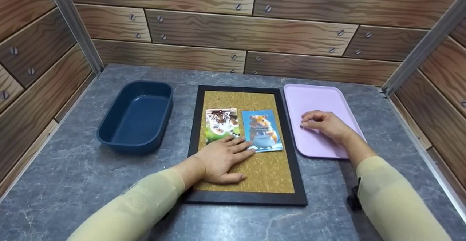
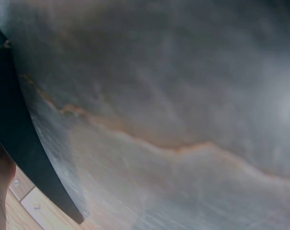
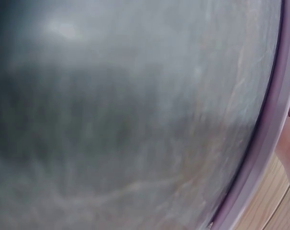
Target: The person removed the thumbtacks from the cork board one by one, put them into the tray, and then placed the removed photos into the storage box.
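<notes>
— Where are the hands?

— In the head view the left hand (image 1: 220, 159) lies flat in the lower middle of the frame, palm down on the cork board (image 1: 267, 172), fingers straight and spread. Its fingertips touch the lower edges of two pictures: the tiger card (image 1: 221, 122) and the hamster card (image 1: 263, 130), which lie side by side near the centre of the board, the tiger to the left.

— And the other?

— The right hand (image 1: 324, 124) rests right of centre on the pink tray (image 1: 309, 97), fingers curled under, fingertips together on the tray's surface. Whether they pinch anything I cannot tell; it is too small to see.

— What else is on the table?

— A dark blue tub (image 1: 136, 115) stands left of the board, apart from it, on the grey marbled table (image 1: 72, 175). Wood-patterned walls (image 1: 255, 33) close in the top and sides.

— The wrist views?

— Blurred table surface, mostly. The left one shows a dark edge at lower left; the right one shows the tray's pale rim along the right edge.
</notes>
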Demonstrator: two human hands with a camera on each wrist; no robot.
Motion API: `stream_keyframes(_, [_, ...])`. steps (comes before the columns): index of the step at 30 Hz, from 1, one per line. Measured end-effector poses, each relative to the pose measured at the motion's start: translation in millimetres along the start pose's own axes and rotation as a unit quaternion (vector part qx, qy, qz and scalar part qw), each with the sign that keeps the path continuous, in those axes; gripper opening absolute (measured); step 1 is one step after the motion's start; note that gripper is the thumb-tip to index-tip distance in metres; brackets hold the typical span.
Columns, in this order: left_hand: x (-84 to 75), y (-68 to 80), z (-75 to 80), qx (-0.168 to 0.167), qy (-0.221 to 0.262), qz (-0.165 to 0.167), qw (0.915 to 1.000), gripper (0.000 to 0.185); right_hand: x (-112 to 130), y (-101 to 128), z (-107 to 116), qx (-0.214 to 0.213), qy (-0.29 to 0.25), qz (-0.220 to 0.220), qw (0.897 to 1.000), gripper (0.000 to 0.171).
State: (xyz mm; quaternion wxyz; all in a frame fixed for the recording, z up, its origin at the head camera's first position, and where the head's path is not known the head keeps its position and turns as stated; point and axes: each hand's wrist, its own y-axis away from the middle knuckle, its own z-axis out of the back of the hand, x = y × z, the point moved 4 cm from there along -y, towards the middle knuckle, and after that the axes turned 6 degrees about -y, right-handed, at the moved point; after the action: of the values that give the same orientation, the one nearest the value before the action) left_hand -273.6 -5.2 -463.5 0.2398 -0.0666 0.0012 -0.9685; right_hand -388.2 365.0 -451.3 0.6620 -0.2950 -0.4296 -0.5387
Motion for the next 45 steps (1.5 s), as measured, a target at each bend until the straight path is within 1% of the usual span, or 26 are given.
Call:
stream_keyframes(3, [0.0, -0.2, 0.4, -0.003, -0.004, -0.001, 1.0, 0.08, 1.4, 0.2, 0.3, 0.001, -0.007, 0.004, 1.0, 0.031])
stream_keyframes(10, [-0.1, -0.1, 0.1, -0.009, -0.004, -0.002, 1.0, 0.08, 2.8, 0.7, 1.1, 0.004, -0.053, 0.003, 0.999, 0.033])
stream_keyframes(20, [-0.5, -0.8, -0.1, -0.005, 0.001, -0.002, 1.0, 0.079, 0.0, 0.9, 3.0, -0.006, -0.055, -0.011, 0.998, 0.034])
stream_keyframes(25, [-0.4, -1.2, 0.4, -0.004, 0.0, -0.001, 1.0, 0.079, 1.4, -0.1, 3.3, -0.015, -0.055, -0.016, 0.998, 0.042])
stream_keyframes(29, [-0.6, -1.1, 0.5, -0.003, 0.0, -0.001, 1.0, 0.08, 4.5, -1.3, 3.0, -0.025, -0.07, -0.017, 0.997, 0.046])
stream_keyframes(33, [-0.6, -0.4, 0.4, -0.001, 0.003, 0.0, 1.0, 0.079, 9.2, -3.3, 1.4, -0.035, -0.09, -0.009, 0.995, 0.048])
stream_keyframes(37, [-0.9, -0.5, 0.5, -0.005, -0.004, -0.001, 1.0, 0.079, 15.1, -4.8, 1.3, -0.039, -0.099, 0.003, 0.994, 0.047])
stream_keyframes(40, [-0.8, -1.0, 0.3, -0.008, -0.011, -0.001, 0.9999, 0.08, 21.2, -5.8, 1.7, -0.043, -0.093, 0.015, 0.995, 0.047])
stream_keyframes(45, [-0.3, -1.4, -0.1, -0.007, -0.01, -0.001, 0.9999, 0.08, 32.2, -7.6, -2.3, -0.045, -0.088, 0.033, 0.995, 0.048])
